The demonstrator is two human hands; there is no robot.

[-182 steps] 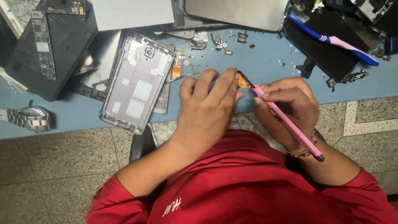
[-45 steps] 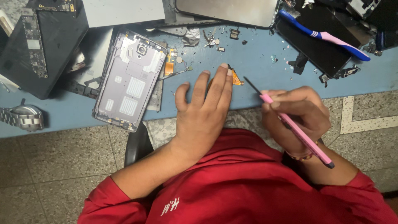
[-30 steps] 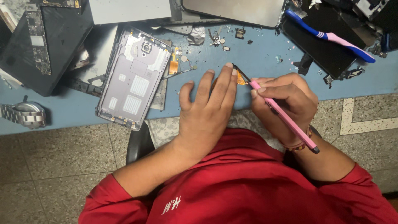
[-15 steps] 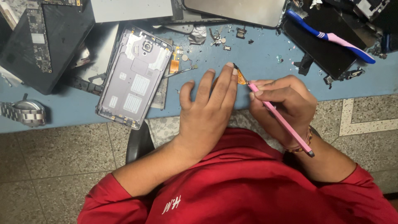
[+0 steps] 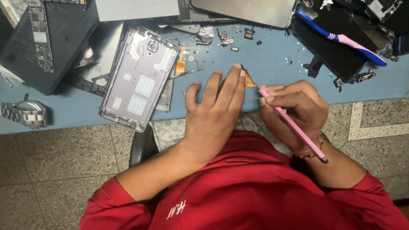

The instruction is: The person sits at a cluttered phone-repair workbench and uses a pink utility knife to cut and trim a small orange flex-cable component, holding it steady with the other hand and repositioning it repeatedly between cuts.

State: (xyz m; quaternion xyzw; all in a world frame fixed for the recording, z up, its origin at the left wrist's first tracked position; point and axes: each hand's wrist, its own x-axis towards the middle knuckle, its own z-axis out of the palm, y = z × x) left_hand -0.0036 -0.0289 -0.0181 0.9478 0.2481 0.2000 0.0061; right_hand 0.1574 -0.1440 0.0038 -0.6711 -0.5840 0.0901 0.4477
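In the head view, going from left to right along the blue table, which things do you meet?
Silver metal wristwatch → grey phone back cover → left hand → small orange flex part → right hand holding a pink tool → blue and pink toothbrush.

the left hand (image 5: 213, 115) covers most of a small orange part (image 5: 249, 79), so its shape is unclear. the wristwatch (image 5: 23, 113) band runs off the left edge. tiny loose bits (image 5: 230, 41) on the table (image 5: 272, 64) are too small to identify.
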